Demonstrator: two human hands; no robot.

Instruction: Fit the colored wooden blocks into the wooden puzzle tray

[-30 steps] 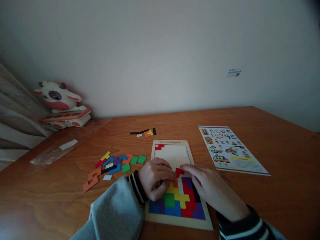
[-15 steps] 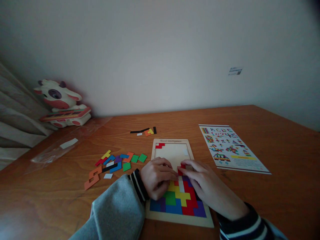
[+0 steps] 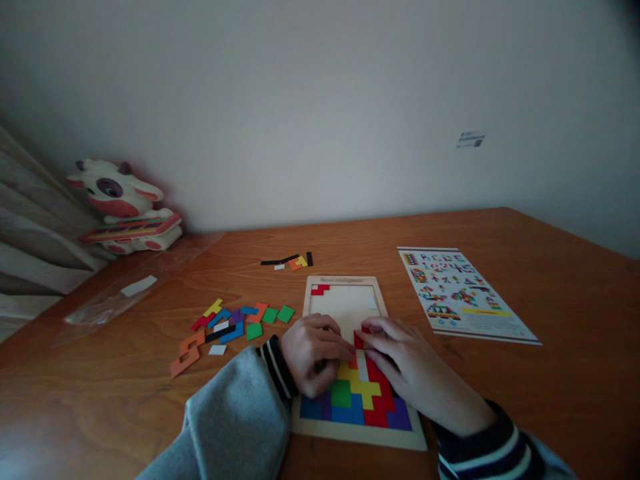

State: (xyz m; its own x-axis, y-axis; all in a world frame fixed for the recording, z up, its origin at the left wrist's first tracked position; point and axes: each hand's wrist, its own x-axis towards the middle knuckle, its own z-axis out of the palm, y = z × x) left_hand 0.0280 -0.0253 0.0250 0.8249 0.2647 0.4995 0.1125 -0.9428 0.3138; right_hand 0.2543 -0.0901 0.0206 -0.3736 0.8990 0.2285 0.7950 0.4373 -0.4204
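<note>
Red piece (image 3: 359, 341): being held over the middle of the tray (image 3: 360, 437), just beyond the fitted pieces (image 3: 341, 393).
Right hand (image 3: 403, 353): fingertips are being set narrowly about the red piece.
Left hand (image 3: 314, 353): being rested, curled, over the tray; whether anything is being gripped cannot be told.
Handling: light, stiff, probably slippery-faced; opposite edges are being judged the best hold.
</note>
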